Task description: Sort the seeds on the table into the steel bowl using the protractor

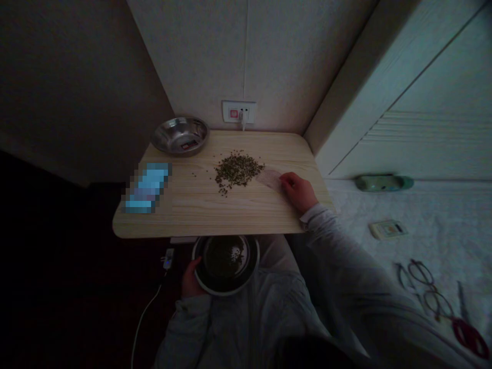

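Note:
My left hand (192, 281) grips the left side of a round pale-rimmed bowl (227, 293) at my lap, just below the table's front edge. Small dark grains (221, 259) lie inside it, with a paler patch of the bottom showing on the right. My right hand (300, 193) rests at the right part of the wooden table (200, 215), its fingers closed on the end of a thin, see-through sheet (269, 178). The other end of that sheet meets the right side of a loose pile of dark brownish-green grains (237, 169). A few grains lie scattered around the pile.
A steel bowl (180, 136) stands at the table's back left, and a lit, blurred-out phone (148, 187) lies in front of it. Behind is a wall socket (239, 111) with a plug. To the right, eyeglasses (423, 274) and a green case (384, 183) lie on white bedding.

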`<state>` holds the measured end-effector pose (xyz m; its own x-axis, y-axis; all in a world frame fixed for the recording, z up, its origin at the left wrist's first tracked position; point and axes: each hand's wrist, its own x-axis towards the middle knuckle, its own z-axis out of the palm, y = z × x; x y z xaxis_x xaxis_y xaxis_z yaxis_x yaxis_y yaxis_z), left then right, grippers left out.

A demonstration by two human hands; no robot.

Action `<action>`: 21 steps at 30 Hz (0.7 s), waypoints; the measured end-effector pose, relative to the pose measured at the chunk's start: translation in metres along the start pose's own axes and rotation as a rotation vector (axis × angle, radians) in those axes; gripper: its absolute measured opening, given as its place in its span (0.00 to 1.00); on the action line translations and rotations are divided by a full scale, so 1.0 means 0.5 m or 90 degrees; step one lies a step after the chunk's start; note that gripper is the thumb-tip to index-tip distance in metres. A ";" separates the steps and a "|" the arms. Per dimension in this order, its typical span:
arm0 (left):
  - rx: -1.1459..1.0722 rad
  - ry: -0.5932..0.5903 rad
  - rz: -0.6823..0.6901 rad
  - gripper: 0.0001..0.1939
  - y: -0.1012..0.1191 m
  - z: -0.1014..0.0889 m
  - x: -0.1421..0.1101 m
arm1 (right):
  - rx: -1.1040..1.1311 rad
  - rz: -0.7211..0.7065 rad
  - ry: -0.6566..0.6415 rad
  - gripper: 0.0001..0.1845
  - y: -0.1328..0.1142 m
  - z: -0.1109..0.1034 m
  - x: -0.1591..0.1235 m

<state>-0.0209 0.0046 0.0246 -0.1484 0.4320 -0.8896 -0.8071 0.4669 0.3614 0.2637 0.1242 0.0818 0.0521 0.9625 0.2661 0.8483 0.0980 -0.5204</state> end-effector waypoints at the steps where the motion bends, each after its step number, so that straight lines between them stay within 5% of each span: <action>1: 0.003 0.012 0.005 0.18 0.000 0.000 0.000 | 0.001 -0.003 -0.001 0.11 0.006 -0.001 0.008; 10: 0.056 0.033 0.045 0.16 0.000 -0.004 -0.001 | 0.209 0.008 -0.055 0.17 0.049 -0.002 0.075; 15: 0.075 0.025 0.006 0.15 -0.006 -0.004 0.008 | 0.342 0.043 -0.081 0.16 0.057 -0.040 0.089; 21: 0.068 -0.039 -0.065 0.14 -0.026 -0.011 0.041 | 0.311 0.081 -0.246 0.14 0.090 -0.086 0.055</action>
<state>-0.0166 0.0034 0.0003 -0.0314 0.4232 -0.9055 -0.7499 0.5890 0.3012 0.3258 0.1442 0.1005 -0.1351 0.9870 -0.0874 0.5044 -0.0075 -0.8635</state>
